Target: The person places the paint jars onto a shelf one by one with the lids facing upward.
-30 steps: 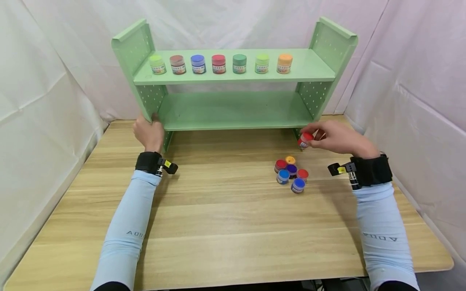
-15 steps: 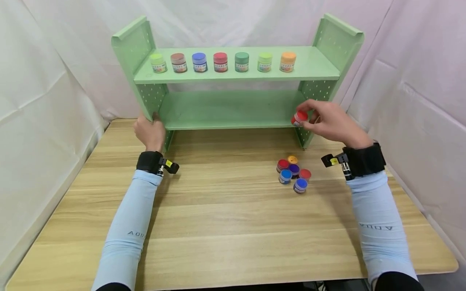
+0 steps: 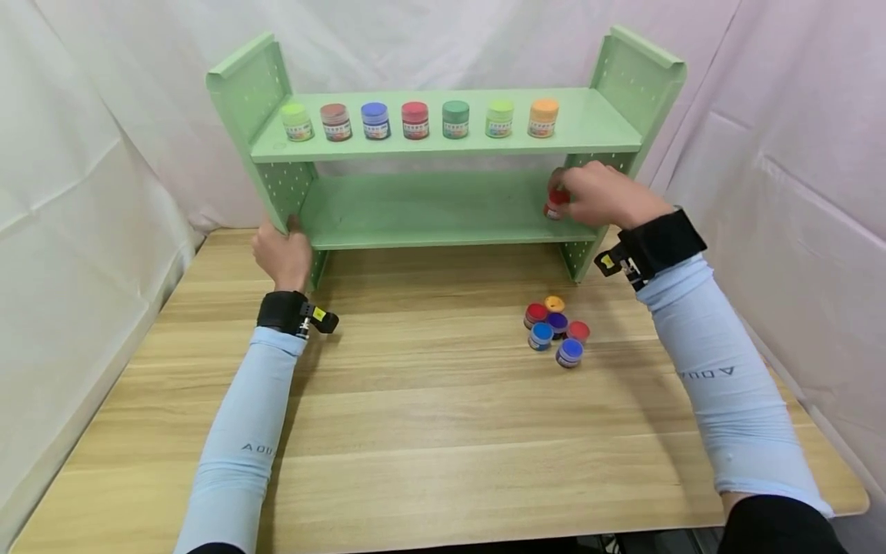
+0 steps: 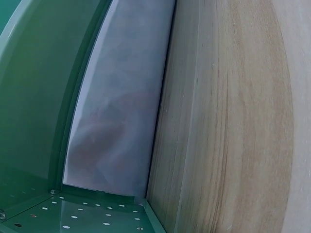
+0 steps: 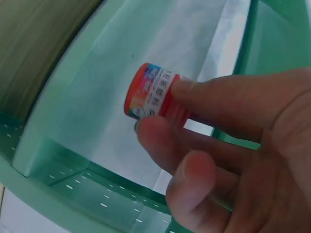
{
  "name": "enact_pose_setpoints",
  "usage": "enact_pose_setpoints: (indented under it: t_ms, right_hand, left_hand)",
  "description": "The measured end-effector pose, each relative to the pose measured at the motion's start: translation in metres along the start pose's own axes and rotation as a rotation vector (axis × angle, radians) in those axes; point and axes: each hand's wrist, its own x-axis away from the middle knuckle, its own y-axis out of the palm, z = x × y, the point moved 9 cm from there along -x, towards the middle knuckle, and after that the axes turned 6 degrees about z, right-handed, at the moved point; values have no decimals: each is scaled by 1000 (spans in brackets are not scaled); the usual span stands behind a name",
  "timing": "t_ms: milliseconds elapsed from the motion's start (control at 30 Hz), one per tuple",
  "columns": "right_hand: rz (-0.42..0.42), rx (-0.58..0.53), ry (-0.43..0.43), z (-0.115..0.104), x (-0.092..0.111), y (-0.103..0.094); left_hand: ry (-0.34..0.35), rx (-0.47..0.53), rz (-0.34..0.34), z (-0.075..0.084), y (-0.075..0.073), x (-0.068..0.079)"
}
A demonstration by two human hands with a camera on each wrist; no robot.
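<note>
A red-lidded paint jar (image 5: 153, 92) is pinched between the thumb and fingers of my right hand (image 3: 602, 194). In the head view the jar is at the right end of the green rack's lower shelf (image 3: 443, 208), close over its surface. My left hand (image 3: 284, 256) grips the lower edge of the rack's left side panel (image 3: 249, 123), its fingers partly hidden behind the panel. The left wrist view shows the underside of the green shelf (image 4: 43, 97) and a perforated side panel (image 4: 92, 213), but not the hand.
Along the upper shelf (image 3: 588, 123) stands a row of several paint jars, from a lime one (image 3: 297, 123) to an orange one (image 3: 543, 119). A cluster of several jars, including a blue-lidded one (image 3: 570, 352), sits on the wooden table (image 3: 415, 431). White cloth (image 3: 104, 192) hangs around.
My right hand has lifted the red jar from beside the rack's right leg up and inward to the lower shelf. My left hand has stayed on the side panel.
</note>
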Motion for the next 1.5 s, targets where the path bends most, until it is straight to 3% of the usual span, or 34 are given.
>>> enact_pose_setpoints:
  t_ms: [300,733,1133,1500]
  right_hand:
    - [-175,15,76,10,-10,5]
    - [-247,53,127,20,-11,14]
    - [-220,136,147,25,-13,16]
    - [-168,171,124,21,-18,14]
  left_hand:
    - [17,-6,-1,-1,3,1]
    - [14,-3,-5,0,3,1]
    - [-9,10,-45,1,4,3]
    - [-12,9,-21,0,0,1]
